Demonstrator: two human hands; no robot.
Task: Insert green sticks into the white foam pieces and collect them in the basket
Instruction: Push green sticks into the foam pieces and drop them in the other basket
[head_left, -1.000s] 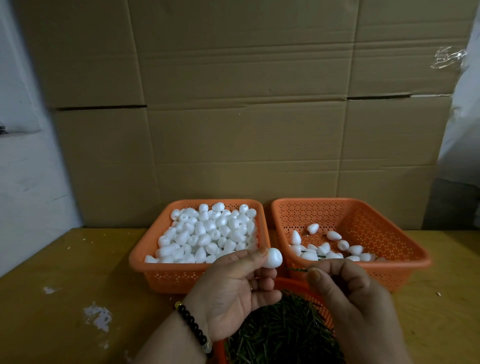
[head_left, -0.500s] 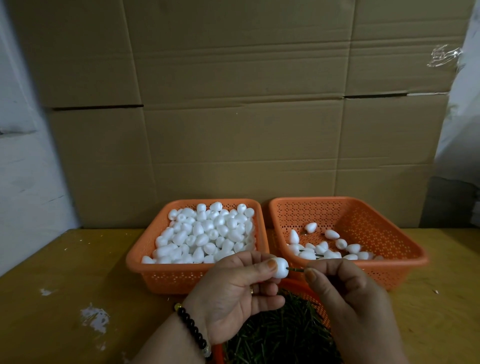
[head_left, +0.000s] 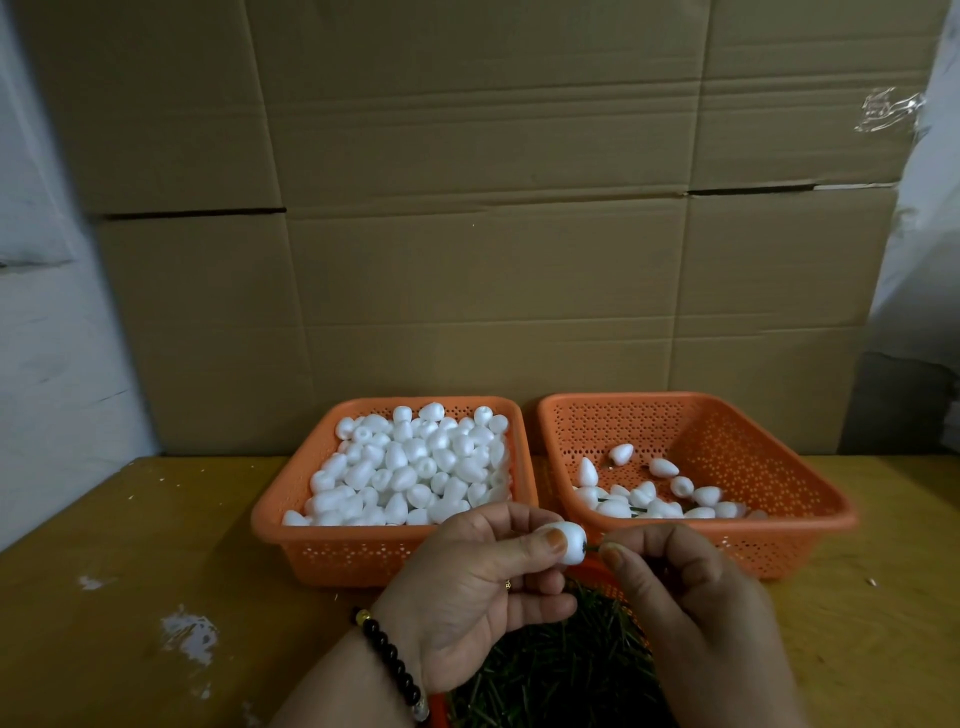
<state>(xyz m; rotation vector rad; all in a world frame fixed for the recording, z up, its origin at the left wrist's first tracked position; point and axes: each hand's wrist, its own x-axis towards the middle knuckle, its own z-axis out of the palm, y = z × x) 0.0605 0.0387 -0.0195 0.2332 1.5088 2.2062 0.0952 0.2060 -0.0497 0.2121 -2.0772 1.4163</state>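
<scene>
My left hand (head_left: 467, 587) pinches a white foam piece (head_left: 570, 543) between thumb and fingers, in front of the two baskets. My right hand (head_left: 685, 603) pinches a green stick (head_left: 592, 548) whose tip is pushed into the end of that foam piece; most of the stick is hidden by my fingers. The left orange basket (head_left: 363, 553) is heaped with plain foam pieces (head_left: 410, 467). In the right orange basket (head_left: 810, 514) lie several foam pieces with sticks (head_left: 649, 499). A round orange container of green sticks (head_left: 561, 670) sits under my hands.
The baskets stand on a yellow-brown wooden table (head_left: 130, 571) with white paint marks. A wall of stacked cardboard boxes (head_left: 467, 208) rises right behind the baskets. A white wall (head_left: 47, 364) lies to the left.
My hands came together: the stick in my right hand went from apart from the foam piece to pushed into its end. Both hands sank slightly.
</scene>
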